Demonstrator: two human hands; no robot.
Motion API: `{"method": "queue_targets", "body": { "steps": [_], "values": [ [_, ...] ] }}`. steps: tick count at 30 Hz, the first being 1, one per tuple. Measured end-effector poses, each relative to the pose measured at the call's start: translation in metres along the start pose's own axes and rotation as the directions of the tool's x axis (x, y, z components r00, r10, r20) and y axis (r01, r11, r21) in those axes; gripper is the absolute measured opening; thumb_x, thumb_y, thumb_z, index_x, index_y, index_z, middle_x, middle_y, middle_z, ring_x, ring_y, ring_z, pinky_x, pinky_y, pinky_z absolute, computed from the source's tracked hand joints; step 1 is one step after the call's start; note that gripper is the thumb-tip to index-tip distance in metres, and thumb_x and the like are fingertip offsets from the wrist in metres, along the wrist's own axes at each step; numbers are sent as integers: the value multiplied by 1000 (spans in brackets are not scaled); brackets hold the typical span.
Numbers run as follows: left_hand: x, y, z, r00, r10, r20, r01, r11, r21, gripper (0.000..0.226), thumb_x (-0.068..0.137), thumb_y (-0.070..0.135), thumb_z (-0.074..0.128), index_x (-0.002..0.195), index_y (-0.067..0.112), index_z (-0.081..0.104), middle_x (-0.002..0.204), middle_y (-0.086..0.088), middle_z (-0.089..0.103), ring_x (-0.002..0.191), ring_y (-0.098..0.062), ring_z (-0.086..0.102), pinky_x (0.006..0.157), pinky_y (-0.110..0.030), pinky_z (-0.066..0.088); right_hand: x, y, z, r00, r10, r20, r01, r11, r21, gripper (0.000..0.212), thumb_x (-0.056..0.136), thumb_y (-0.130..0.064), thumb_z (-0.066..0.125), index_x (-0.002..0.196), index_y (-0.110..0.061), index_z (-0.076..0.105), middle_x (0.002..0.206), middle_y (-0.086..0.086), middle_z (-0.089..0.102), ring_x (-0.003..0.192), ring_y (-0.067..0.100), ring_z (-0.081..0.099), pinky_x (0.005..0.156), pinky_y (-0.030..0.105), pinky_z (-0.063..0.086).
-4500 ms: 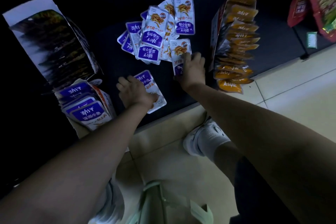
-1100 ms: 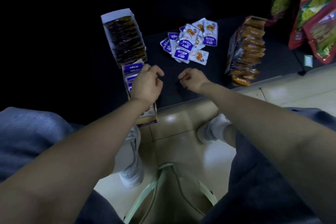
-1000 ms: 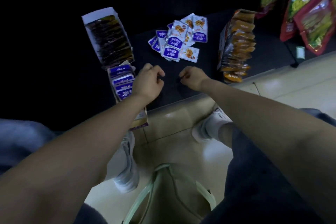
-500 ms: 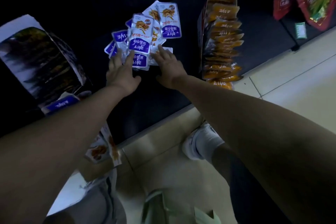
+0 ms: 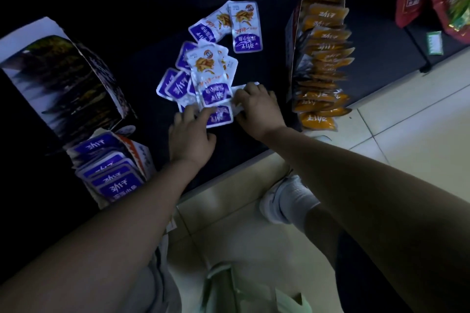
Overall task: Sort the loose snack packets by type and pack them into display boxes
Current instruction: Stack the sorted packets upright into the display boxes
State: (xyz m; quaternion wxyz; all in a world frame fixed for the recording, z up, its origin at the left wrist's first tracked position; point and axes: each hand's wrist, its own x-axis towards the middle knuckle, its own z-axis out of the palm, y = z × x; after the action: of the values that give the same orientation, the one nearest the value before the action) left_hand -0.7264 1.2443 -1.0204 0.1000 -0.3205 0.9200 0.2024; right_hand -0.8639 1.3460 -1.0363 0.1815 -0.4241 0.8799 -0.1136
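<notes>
Packets (image 5: 211,76), purple-and-white, lie overlapping in a loose heap.

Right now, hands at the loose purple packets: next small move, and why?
Probably press the left hand and right hand inward to square the nearest loose purple packets into one stack; both touch that pile's near edge, and the purple-packet box stands at left.

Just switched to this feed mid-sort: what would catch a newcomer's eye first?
The loose heap of purple-and-white packets in the middle of the dark surface, with the left hand and right hand on its near edge. Next, the display box of orange packets to the right, and the box of purple packets at lower left, beside a box of dark packets.
</notes>
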Motion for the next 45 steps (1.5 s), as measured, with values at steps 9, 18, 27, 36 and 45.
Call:
{"method": "queue_targets", "body": {
  "steps": [9,18,27,36,45],
  "values": [
    [-9,-6,-6,998,-27,59,29,999,-31,68,85,17,61,147,23,34,156,-8,20,141,-29,19,108,-47,34,-6,-12,8,1000,9,-30,-2,976,216,48,89,-35,58,132,-14,53,131,12,49,121,30,45,94,41,44],
    [-26,-4,-2,999,7,-50,-14,990,-143,34,85,11,59,118,18,62,121,-7,49,113,-27,44,90,-38,44,-10,-11,11,993,114,4,-114,984,139,70,77,-42,74,132,-12,43,126,10,47,121,28,41,96,41,35],
    [33,-7,-22,999,-21,-35,20,999,-29,43,97,19,45,140,18,42,153,-6,33,146,-27,12,112,-42,19,-15,-2,4,986,167,21,-169,974,153,82,73,-29,79,141,-11,38,136,16,38,126,34,35,99,41,35],
    [30,1,-17,999,-37,-21,36,998,-49,44,79,17,74,117,14,52,126,-8,54,121,-29,42,99,-39,32,-24,0,0,943,328,53,-331,908,259,61,73,-34,80,119,-8,48,118,12,56,110,28,52,79,31,39],
    [13,-11,-25,983,-93,158,156,879,-451,27,88,12,65,112,5,57,110,-8,61,95,-25,61,78,-34,50,-11,6,-16,778,525,346,-545,289,787,25,91,-15,64,76,-19,44,90,10,64,77,23,63,57,33,54]
  ]
}}
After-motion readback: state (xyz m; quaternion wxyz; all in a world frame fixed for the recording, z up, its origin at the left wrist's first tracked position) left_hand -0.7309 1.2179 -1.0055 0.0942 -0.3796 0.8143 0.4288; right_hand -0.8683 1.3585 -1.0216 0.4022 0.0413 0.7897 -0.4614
